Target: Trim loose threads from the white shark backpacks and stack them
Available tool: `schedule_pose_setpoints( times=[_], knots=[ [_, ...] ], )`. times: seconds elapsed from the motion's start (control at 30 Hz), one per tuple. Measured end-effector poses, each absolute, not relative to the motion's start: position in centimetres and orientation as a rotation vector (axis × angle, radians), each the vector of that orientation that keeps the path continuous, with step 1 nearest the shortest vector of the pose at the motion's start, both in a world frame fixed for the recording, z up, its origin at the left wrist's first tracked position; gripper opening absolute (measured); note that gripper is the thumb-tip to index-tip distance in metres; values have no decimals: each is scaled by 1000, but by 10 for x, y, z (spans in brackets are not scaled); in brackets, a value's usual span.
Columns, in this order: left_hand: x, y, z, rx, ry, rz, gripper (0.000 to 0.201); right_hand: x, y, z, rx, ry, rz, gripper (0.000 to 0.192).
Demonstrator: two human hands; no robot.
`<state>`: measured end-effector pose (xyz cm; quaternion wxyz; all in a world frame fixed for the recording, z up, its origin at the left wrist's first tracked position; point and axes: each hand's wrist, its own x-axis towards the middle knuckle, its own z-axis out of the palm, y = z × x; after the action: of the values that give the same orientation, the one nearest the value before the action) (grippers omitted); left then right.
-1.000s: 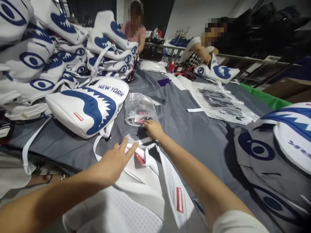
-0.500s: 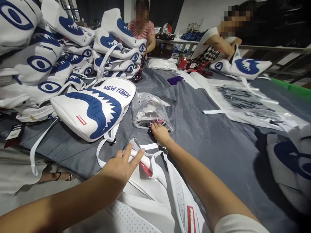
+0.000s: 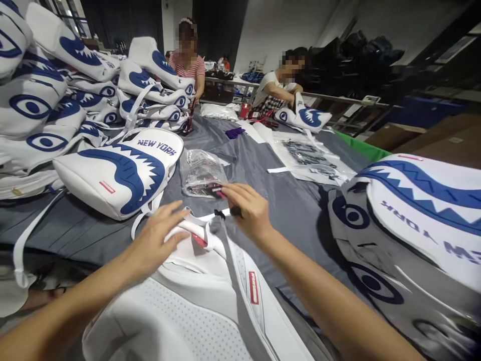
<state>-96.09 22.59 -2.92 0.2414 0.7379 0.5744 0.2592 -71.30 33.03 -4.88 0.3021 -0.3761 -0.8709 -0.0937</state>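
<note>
A white backpack point(image 3: 195, 296) lies in front of me, its dotted back panel and straps facing up. My left hand point(image 3: 160, 233) rests at its top by the handle loop, fingers spread and holding nothing. Just beyond, a clear plastic bag point(image 3: 201, 168) lies on the cloth with small dark and pink pieces inside. At its near edge my right hand point(image 3: 250, 208) is closed in a pinch. A bit of pink and dark shows at its fingertips, too small to name. Left of the bag is another white backpack point(image 3: 124, 170) with a blue shark mouth and "NEW YORK" print.
White backpacks point(image 3: 37, 105) are piled at the left; more are stacked at the right point(image 3: 421, 195). A purple cloth point(image 3: 235, 133) and flat plastic packets point(image 3: 308, 155) lie farther back on the grey cloth. Two people point(image 3: 188, 65) work across the table.
My right hand has drawn back from the clear bag's near edge with its fingers pinched. The view has swung right, bringing the right-hand backpack stack further in.
</note>
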Motion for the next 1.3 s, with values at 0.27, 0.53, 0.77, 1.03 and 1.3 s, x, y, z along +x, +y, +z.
schedule_pose_setpoints(
  times=[0.27, 0.53, 0.77, 1.03, 1.3],
  knots=[
    [-930, 183, -11, 1283, 1059, 846, 33, -714, 205, -10, -547, -2133, -195, 26],
    [-937, 141, -28, 1512, 1303, 1145, 25, -731, 186, -21, -940, -1965, 593, 16],
    [-983, 142, -84, 2112, 1802, 825, 41, -737, 211, -26, -1525, -2568, 298, 35],
    [-994, 143, -125, 2330, 1632, 1071, 29, -785, 217, -43, -1353, -3186, 407, 26],
    [-998, 151, -127, 1916, 1688, 1066, 86, -801, 227, -33, -1411, -3072, 297, 33]
  ],
)
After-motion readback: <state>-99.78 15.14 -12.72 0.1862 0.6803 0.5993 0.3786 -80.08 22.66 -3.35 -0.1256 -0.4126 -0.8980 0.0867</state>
